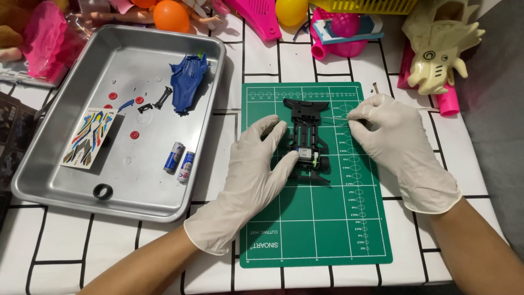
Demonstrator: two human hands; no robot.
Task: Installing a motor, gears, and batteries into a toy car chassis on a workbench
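A black toy-car chassis with a small silver motor lies on a green cutting mat. My left hand, in a white glove, rests on the mat and steadies the chassis from its left side. Gloved too, my right hand pinches a thin metal rod whose tip points at the chassis's upper right.
To the left, a metal tray holds a blue car body, two batteries, a sticker sheet, a black tyre and small red parts. Toys crowd the table's far edge, among them a cream plastic fish. A screw lies beside the mat.
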